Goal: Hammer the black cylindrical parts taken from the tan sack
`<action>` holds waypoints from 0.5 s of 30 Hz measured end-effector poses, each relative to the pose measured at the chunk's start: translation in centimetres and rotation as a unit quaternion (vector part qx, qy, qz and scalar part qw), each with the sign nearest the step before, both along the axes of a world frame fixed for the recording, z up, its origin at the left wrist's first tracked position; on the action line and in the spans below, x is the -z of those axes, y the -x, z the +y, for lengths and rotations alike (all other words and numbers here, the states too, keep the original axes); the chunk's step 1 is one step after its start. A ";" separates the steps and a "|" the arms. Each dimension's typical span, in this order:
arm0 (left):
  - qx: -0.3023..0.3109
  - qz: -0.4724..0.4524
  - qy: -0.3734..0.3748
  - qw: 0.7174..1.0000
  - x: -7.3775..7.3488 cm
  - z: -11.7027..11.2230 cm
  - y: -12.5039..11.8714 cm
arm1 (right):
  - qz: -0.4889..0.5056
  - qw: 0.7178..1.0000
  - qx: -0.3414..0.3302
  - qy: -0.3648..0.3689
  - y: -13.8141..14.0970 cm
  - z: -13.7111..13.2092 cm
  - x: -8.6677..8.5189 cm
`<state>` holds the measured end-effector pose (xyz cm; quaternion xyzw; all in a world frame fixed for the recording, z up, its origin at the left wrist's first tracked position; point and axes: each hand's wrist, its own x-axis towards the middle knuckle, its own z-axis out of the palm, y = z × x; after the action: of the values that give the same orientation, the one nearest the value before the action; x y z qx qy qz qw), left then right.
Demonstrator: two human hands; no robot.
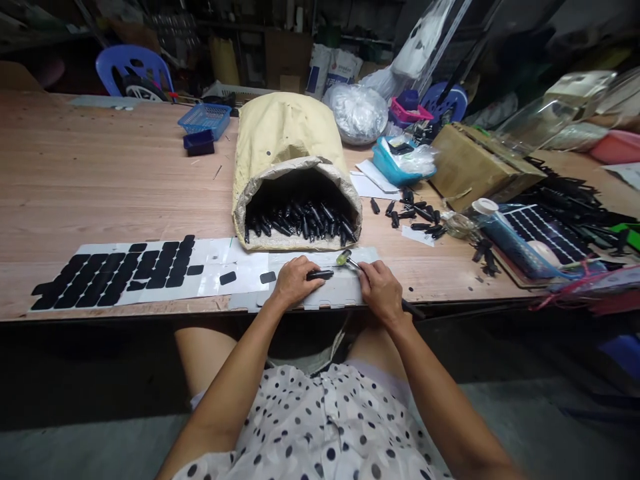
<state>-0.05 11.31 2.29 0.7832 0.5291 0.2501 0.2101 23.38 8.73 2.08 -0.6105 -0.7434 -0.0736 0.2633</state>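
Note:
My left hand [296, 280] rests over a grey board [345, 293] at the table's front edge, its fingers closed on a slim black piece [320, 274] that points right. In my right hand [381, 285] is a small hammer [344, 258] with a yellowish head and a metal shaft; its dark handle end sticks out behind the hand. The hammer head is just above and right of the black piece. Beyond both hands, a yellow sack [290, 127] lies with its mouth toward me, holding several similar black pieces [305, 220].
Black rounded patches [90, 280] lie in rows on a white sheet [205, 283] at left. Loose black pieces [425, 212] lie right of the sack. A blue basket [205, 120], a cardboard box [480, 163] and a blue tray [400, 167] stand farther back.

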 end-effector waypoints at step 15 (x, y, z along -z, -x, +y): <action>0.237 -0.009 0.186 0.954 3.7 -9.6 1.0 | -0.016 0.999 0.027 -0.021 -0.5 0.9 1.6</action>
<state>-1.02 1.68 -1.43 0.8307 0.3638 0.0977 0.4099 23.92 9.59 0.49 -0.6231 -0.7291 -0.1060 0.2625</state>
